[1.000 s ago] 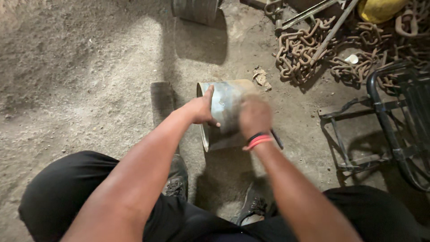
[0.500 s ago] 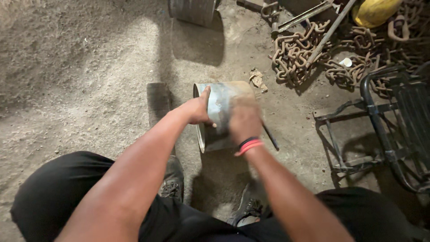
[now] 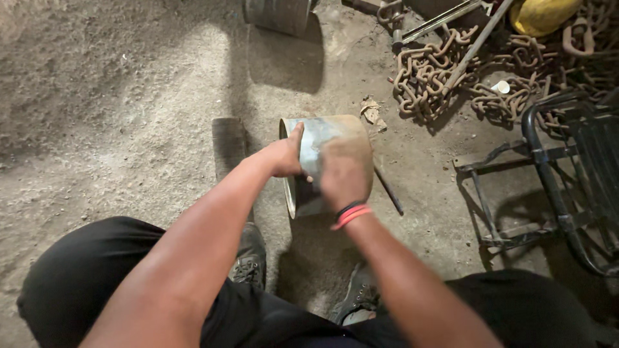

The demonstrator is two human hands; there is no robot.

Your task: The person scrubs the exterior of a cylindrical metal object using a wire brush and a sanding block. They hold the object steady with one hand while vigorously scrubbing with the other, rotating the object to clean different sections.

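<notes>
A short, wide metal cylinder (image 3: 325, 132) lies on its side on the dusty concrete floor between my feet. My left hand (image 3: 284, 156) grips its left rim, thumb over the edge. My right hand (image 3: 345, 173) presses flat on the curved top of the cylinder and looks blurred from motion; a red and black band circles that wrist. Whether something small is under the right palm is hidden. A thin dark rod (image 3: 389, 189) lies on the floor just right of the cylinder.
A heap of rusty chain (image 3: 451, 71) and metal bars lies at the upper right, with a yellow object (image 3: 541, 14) behind it. A black metal frame (image 3: 567, 180) stands at the right. Another cylinder (image 3: 277, 14) stands at the top. My black shoes (image 3: 248, 261) rest below.
My right hand has slid a little along the top of the cylinder. The left hand keeps its hold on the rim.
</notes>
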